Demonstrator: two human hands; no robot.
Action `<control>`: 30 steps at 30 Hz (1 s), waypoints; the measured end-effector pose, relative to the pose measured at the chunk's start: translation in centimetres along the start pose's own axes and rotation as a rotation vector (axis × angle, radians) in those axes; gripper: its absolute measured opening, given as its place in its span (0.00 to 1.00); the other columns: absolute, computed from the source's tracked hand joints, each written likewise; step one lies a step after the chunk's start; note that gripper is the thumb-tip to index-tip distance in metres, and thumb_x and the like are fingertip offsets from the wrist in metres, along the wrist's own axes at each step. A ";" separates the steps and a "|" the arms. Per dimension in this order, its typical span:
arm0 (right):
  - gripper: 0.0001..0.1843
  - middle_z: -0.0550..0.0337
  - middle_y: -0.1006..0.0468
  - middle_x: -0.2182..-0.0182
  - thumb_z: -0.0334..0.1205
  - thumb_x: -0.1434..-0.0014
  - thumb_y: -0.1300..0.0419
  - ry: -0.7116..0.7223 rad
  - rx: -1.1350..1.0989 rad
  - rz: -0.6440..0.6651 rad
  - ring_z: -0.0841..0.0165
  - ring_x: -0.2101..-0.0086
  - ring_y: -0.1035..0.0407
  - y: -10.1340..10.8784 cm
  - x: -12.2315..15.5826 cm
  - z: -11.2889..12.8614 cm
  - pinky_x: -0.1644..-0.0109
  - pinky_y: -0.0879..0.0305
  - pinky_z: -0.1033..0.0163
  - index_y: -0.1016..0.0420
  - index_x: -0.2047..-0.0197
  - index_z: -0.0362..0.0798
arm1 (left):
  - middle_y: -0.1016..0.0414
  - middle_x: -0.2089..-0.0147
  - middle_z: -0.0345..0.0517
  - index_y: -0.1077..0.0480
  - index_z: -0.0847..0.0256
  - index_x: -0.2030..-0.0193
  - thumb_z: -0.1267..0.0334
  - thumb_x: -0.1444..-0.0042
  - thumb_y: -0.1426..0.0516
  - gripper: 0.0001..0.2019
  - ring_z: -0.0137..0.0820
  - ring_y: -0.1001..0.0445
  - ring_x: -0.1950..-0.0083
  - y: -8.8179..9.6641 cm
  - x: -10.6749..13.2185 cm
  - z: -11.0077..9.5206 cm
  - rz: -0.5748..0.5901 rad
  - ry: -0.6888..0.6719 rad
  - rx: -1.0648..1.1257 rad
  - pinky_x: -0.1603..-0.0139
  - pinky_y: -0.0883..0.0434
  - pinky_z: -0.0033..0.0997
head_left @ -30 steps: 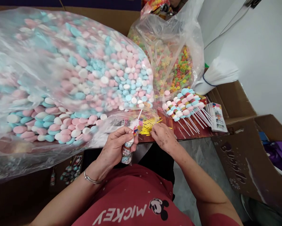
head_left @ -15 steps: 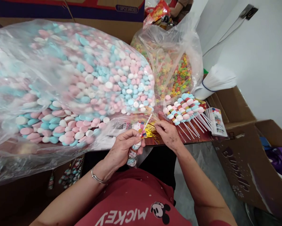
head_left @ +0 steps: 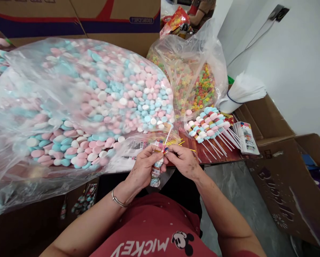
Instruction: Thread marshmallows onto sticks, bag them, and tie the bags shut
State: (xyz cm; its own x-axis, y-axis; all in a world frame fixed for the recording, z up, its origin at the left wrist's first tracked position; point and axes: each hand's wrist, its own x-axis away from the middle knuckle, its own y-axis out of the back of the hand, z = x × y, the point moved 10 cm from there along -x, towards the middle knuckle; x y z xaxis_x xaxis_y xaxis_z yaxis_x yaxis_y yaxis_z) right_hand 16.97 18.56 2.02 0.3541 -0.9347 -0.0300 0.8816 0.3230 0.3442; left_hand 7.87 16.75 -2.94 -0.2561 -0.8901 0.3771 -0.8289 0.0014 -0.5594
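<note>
My left hand (head_left: 142, 167) is closed round a wrapped candy skewer (head_left: 156, 174) that hangs down from my fist, its white stick (head_left: 167, 137) pointing up and away. My right hand (head_left: 185, 160) meets it at the top of the wrapper, fingers pinched there on something small that I cannot make out. Thin yellow twist ties (head_left: 182, 143) lie on the brown board just beyond my fingers. A pile of finished marshmallow skewers (head_left: 208, 124) lies to the right on the board.
A huge clear bag of pink, blue and white marshmallows (head_left: 95, 103) fills the left. A bag of coloured ring candy (head_left: 196, 85) stands behind. A stack of printed wrappers (head_left: 247, 137), white sleeves (head_left: 242, 92) and cardboard boxes (head_left: 283, 171) sit right. Another person (head_left: 202, 9) sits far back.
My right hand has come back from the yellow ties on the board to the top of the skewer in my left hand. The view tilted up slightly.
</note>
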 end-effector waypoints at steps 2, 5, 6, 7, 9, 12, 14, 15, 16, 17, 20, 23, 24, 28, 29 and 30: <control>0.11 0.67 0.28 0.77 0.34 0.38 0.48 0.004 0.011 0.002 0.74 0.73 0.35 -0.2 0.1 0.0 0.64 0.40 0.68 0.34 0.74 0.47 | 0.24 0.78 0.39 0.34 0.62 0.71 0.62 0.57 0.34 0.13 0.25 0.29 0.82 0.3 0.1 -0.3 -0.036 -0.045 -0.010 0.82 0.35 0.21; 0.11 0.65 0.28 0.75 0.32 0.39 0.48 0.062 0.210 -0.058 0.73 0.72 0.35 -0.1 0.5 0.6 0.65 0.40 0.68 0.31 0.72 0.47 | 0.24 0.78 0.38 0.34 0.63 0.73 0.63 0.57 0.34 0.11 0.24 0.30 0.82 0.8 0.2 -1.0 -0.102 -0.110 -0.048 0.82 0.35 0.20; 0.11 0.63 0.28 0.74 0.31 0.38 0.48 0.115 0.332 -0.105 0.72 0.71 0.35 0.1 0.8 1.2 0.65 0.41 0.67 0.30 0.72 0.46 | 0.25 0.78 0.38 0.34 0.63 0.74 0.63 0.57 0.35 0.11 0.24 0.30 0.82 1.0 0.2 -1.2 -0.120 -0.127 -0.062 0.82 0.36 0.20; 0.12 0.62 0.28 0.74 0.30 0.38 0.48 0.187 0.471 -0.159 0.71 0.70 0.36 0.3 1.1 2.1 0.64 0.41 0.66 0.29 0.71 0.46 | 0.25 0.78 0.38 0.34 0.63 0.74 0.63 0.56 0.35 0.10 0.23 0.31 0.82 1.0 0.1 -1.4 -0.133 -0.140 -0.077 0.82 0.36 0.20; 0.14 0.59 0.28 0.74 0.31 0.35 0.50 0.385 0.753 -0.249 0.69 0.69 0.37 0.0 2.0 4.2 0.63 0.41 0.63 0.27 0.69 0.45 | 0.26 0.79 0.37 0.33 0.63 0.75 0.64 0.56 0.36 0.09 0.23 0.31 0.83 0.9 -0.1 -1.7 -0.137 -0.149 -0.108 0.81 0.35 0.20; 0.15 0.56 0.27 0.71 0.33 0.32 0.52 0.729 1.002 -0.217 0.66 0.66 0.36 -1.8 3.3 6.5 0.60 0.40 0.59 0.26 0.64 0.43 | 0.31 0.84 0.35 0.33 0.63 0.77 0.64 0.59 0.36 0.09 0.23 0.33 0.84 0.6 -0.7 -1.6 -0.089 -0.094 -0.154 0.82 0.36 0.20; 0.14 0.56 0.25 0.69 0.34 0.31 0.52 0.857 1.000 -0.129 0.65 0.62 0.35 -2.3 3.6 7.1 0.56 0.38 0.57 0.26 0.62 0.43 | 0.31 0.84 0.36 0.32 0.63 0.78 0.65 0.60 0.35 0.09 0.24 0.33 0.85 0.0 -1.0 -0.9 0.014 0.019 -0.200 0.84 0.38 0.20; 0.14 0.56 0.25 0.68 0.33 0.31 0.52 0.879 0.971 -0.087 0.64 0.59 0.35 -2.2 3.5 7.2 0.53 0.37 0.57 0.26 0.61 0.43 | 0.29 0.83 0.38 0.31 0.64 0.77 0.65 0.61 0.36 0.08 0.24 0.33 0.85 -0.4 -1.0 -0.3 0.090 0.090 -0.230 0.84 0.38 0.20; 0.14 0.55 0.25 0.66 0.33 0.31 0.52 0.890 0.936 -0.041 0.64 0.58 0.35 -2.1 3.4 7.3 0.52 0.36 0.57 0.26 0.62 0.43 | 0.27 0.81 0.41 0.30 0.64 0.76 0.65 0.61 0.36 0.07 0.25 0.32 0.85 -0.9 -0.9 0.2 0.174 0.159 -0.265 0.84 0.38 0.21; 0.14 0.55 0.24 0.64 0.33 0.31 0.52 0.898 0.904 0.020 0.65 0.56 0.35 -2.1 3.3 7.4 0.50 0.36 0.57 0.26 0.63 0.43 | 0.25 0.80 0.42 0.28 0.65 0.75 0.66 0.61 0.36 0.07 0.25 0.31 0.84 -1.4 -0.6 0.7 0.259 0.218 -0.303 0.84 0.36 0.21; 0.16 0.54 0.24 0.58 0.34 0.31 0.51 0.932 0.842 0.268 0.68 0.59 0.35 -3.1 3.7 7.4 0.52 0.35 0.61 0.26 0.67 0.45 | 0.25 0.80 0.42 0.26 0.66 0.75 0.70 0.63 0.36 0.06 0.25 0.31 0.84 -2.2 0.4 2.1 0.462 0.340 -0.422 0.83 0.34 0.22; 0.15 0.58 0.24 0.64 0.35 0.31 0.50 0.895 0.830 0.457 0.69 0.66 0.37 -4.0 4.5 6.9 0.60 0.37 0.63 0.27 0.68 0.46 | 0.26 0.81 0.41 0.26 0.66 0.79 0.72 0.65 0.36 0.04 0.24 0.31 0.84 -2.4 1.3 3.7 0.584 0.479 -0.479 0.84 0.34 0.21; 0.15 0.58 0.24 0.67 0.35 0.31 0.50 0.881 0.828 0.487 0.69 0.67 0.38 -4.1 4.7 6.7 0.61 0.38 0.63 0.27 0.67 0.46 | 0.25 0.81 0.41 0.26 0.66 0.79 0.71 0.65 0.35 0.04 0.24 0.31 0.84 -2.4 1.5 4.2 0.607 0.520 -0.477 0.84 0.34 0.20; 0.12 0.58 0.25 0.67 0.34 0.31 0.50 0.841 0.811 0.521 0.69 0.66 0.38 -3.9 5.2 6.8 0.62 0.41 0.63 0.26 0.64 0.45 | 0.24 0.80 0.43 0.25 0.67 0.77 0.72 0.66 0.35 0.06 0.25 0.29 0.84 -2.4 1.7 4.8 0.635 0.576 -0.445 0.85 0.33 0.20; 0.12 0.58 0.25 0.67 0.34 0.31 0.50 0.830 0.805 0.517 0.69 0.66 0.38 -3.8 5.2 6.9 0.62 0.41 0.63 0.26 0.64 0.45 | 0.24 0.80 0.43 0.25 0.68 0.77 0.72 0.67 0.34 0.06 0.25 0.29 0.85 -2.4 1.7 4.9 0.635 0.580 -0.441 0.85 0.33 0.19; 0.13 0.57 0.25 0.66 0.34 0.31 0.50 0.820 0.800 0.514 0.69 0.66 0.38 -3.7 5.2 7.1 0.63 0.41 0.63 0.26 0.63 0.45 | 0.24 0.80 0.42 0.24 0.68 0.77 0.71 0.67 0.34 0.06 0.25 0.29 0.85 -2.5 1.8 4.8 0.633 0.582 -0.436 0.85 0.33 0.19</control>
State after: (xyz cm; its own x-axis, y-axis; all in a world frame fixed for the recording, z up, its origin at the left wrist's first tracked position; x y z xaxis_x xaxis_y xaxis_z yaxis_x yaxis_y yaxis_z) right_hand 13.32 11.49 7.21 0.9427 -0.2679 -0.1988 0.2501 0.1733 0.9526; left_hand 11.92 12.97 -4.45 -0.8284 -0.3011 0.4722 -0.5344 0.6776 -0.5053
